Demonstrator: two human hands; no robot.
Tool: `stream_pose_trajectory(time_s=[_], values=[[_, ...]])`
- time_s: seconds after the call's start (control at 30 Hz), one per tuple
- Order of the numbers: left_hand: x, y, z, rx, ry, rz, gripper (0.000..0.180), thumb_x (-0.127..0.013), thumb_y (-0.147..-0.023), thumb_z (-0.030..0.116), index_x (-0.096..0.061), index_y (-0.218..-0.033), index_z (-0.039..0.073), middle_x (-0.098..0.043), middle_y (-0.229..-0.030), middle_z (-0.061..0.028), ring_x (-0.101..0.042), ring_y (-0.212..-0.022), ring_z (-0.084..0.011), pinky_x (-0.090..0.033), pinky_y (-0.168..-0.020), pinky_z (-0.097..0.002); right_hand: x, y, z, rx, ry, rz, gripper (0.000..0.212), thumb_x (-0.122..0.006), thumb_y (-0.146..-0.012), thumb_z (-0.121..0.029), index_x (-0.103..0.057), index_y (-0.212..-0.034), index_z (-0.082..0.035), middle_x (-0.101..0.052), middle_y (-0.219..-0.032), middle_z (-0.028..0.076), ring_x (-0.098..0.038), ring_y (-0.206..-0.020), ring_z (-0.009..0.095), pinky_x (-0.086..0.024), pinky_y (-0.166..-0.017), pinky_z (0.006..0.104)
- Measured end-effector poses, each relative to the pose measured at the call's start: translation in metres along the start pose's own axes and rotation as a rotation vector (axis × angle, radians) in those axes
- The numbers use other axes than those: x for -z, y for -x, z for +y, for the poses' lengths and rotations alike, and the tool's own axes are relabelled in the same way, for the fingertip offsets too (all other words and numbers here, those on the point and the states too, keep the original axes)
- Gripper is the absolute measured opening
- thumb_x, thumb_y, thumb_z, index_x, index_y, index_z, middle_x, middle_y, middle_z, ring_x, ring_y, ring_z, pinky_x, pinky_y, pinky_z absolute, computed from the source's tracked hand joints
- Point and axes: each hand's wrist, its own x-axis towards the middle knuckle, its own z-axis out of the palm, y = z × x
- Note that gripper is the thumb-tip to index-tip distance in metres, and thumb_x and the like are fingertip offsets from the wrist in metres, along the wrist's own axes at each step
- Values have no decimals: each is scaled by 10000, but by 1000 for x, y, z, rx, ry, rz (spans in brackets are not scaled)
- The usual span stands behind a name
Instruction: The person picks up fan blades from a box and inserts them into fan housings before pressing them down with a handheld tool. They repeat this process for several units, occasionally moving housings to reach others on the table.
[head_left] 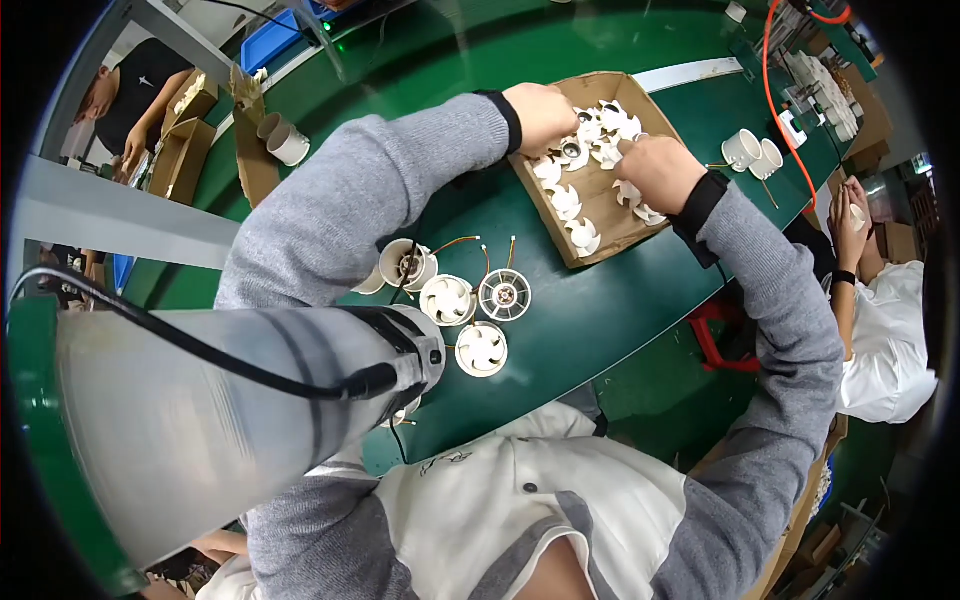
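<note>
My left hand (543, 118) reaches over the far left side of a cardboard box (590, 257), its fingers curled down among white fan impellers (583, 236). Over the box's right side, my right hand (660, 172) is also closed, fingertips pointing down at several more impellers. What either hand grips, if anything, is hidden by the fingers. One impeller (571, 150) with a dark hub ring lies just below my left hand. Nearer to me on the green table stand round white fan housings, among them one with a blade wheel (482, 349) and one showing a spoked frame (505, 295).
A large translucent cylinder (220, 400) with a black cable blocks the lower left. Two white cups with wires (742, 150) stand right of the box. An orange hose (768, 90) hangs at the right. Co-workers sit at the far left (140, 95) and right (885, 340).
</note>
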Motion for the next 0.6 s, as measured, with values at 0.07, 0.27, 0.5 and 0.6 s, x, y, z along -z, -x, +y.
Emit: stream_pose_trajectory(time_s=[0.07,0.27,0.5,0.6], values=[[2,12,-5,-23,97,108,270,-675,-636,90,-642,-904,72,-631,-902,-115,-602,-887,-294,-507,-747,-393,-1,-4,-1,-3,-9,-11,213,-719,-642,-118,-670,-843,-69,-590,-895,96,-615,-821,282,-500,-724,387],[44,67,10,86,553,330,310,-691,-645,83,-601,-940,46,-636,-871,-97,-633,-852,-237,-519,-709,-343,3,6,19,59,-298,96,210,-694,-671,-113,-642,-852,-20,-623,-850,129,-629,-815,286,-509,-699,363],[73,186,30,255,743,474,291,-629,-725,1,-568,-1006,47,-578,-996,-35,-568,-903,-125,-502,-743,-255,37,30,7,-59,-704,262,316,-681,-707,-76,-576,-986,28,-547,-909,127,-571,-793,249,-473,-707,331],[71,247,41,429,688,469,298,-619,-726,-23,-561,-1011,43,-567,-1023,-41,-564,-945,-131,-503,-754,-255,60,55,-19,78,-763,524,332,-664,-710,-56,-575,-1021,17,-560,-954,118,-560,-831,226,-453,-690,311]])
